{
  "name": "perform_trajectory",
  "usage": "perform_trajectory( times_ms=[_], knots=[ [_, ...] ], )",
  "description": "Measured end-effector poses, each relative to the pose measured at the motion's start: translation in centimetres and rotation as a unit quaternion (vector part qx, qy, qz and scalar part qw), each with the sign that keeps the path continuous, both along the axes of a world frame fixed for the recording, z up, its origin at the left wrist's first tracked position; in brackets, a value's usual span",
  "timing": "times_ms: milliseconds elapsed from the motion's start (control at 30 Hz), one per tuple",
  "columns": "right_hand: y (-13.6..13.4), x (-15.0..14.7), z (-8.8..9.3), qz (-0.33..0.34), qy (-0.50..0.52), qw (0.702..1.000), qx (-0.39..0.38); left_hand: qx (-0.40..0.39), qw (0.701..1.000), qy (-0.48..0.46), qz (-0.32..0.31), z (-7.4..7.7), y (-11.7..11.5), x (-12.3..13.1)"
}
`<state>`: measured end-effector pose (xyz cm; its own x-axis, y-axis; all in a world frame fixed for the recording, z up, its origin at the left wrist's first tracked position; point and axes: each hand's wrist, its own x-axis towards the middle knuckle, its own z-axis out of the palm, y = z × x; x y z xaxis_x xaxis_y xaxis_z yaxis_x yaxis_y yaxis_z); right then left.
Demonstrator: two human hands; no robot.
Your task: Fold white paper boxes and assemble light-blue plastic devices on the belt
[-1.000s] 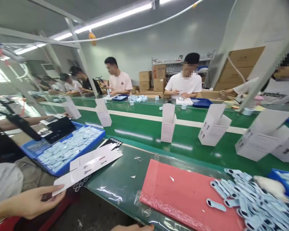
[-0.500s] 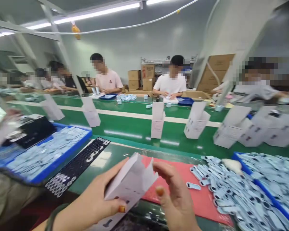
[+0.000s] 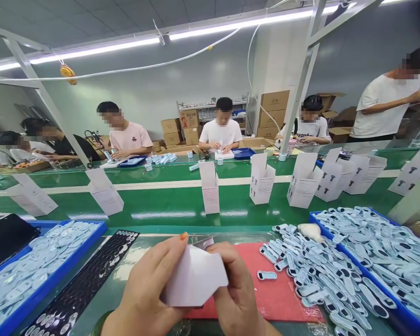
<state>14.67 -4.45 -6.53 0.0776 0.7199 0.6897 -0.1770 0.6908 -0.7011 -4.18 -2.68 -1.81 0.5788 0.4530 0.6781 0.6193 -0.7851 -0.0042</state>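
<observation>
Between my two hands, just above the bench, is a small white cardboard box (image 3: pixel 194 277), tilted with a plain white side towards me. My left hand (image 3: pixel 150 284) wraps its left side, thumb along the upper edge. The fingers of my right hand (image 3: pixel 234 284) are closed on the right edge, by a flap. What is inside the box cannot be seen. Beneath lies a red mat (image 3: pixel 276 298), with a single light-blue, strap-shaped piece (image 3: pixel 267 275) on it. A heap of similar pieces (image 3: pixel 311 266) spreads to the right of my right hand.
A blue tray (image 3: pixel 317 218) of more pieces stands right, another blue tray (image 3: pixel 103 228) left beside a black sheet of round stickers (image 3: pixel 101 266). Open white boxes, one central (image 3: pixel 210 198), line the green conveyor (image 3: pixel 168 200). Co-workers, including a person in white (image 3: pixel 220 133), work opposite.
The box has turned so a plain white side faces me. My right hand, half open beside the box's open top before, now grips its edge. The camera view has shifted right.
</observation>
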Motion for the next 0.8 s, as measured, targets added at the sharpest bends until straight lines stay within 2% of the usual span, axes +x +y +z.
perform_trajectory(
  times_ms=[100,233,267,400,533,667,800],
  knots=[
    [0.6,0.6,-0.6,-0.034,-0.019,0.999,-0.003,0.037,0.998,0.029,-0.042,-0.4,0.8,1.3],
    [0.8,1.2,-1.1,-0.148,-0.027,0.989,0.005,0.03,0.997,0.007,-0.077,-0.7,1.4,2.0],
    [0.8,1.3,-1.1,-0.155,-0.027,0.988,-0.001,0.024,0.996,-0.001,-0.086,-0.8,1.5,2.0],
    [0.7,1.3,-0.6,-0.066,-0.003,0.998,0.006,-0.008,0.994,-0.034,-0.107,-1.4,1.6,2.1],
    [0.6,0.8,-0.3,-0.1,-0.011,0.994,0.039,-0.03,0.992,-0.063,-0.109,-2.0,1.6,2.7],
    [0.2,0.6,0.1,-0.131,-0.037,0.991,0.01,-0.027,0.991,-0.052,-0.123,-1.7,2.5,3.0],
    [-0.4,1.0,1.1,-0.076,0.005,0.997,-0.03,0.023,0.985,-0.042,-0.163,-0.7,3.7,2.2]
  ],
)
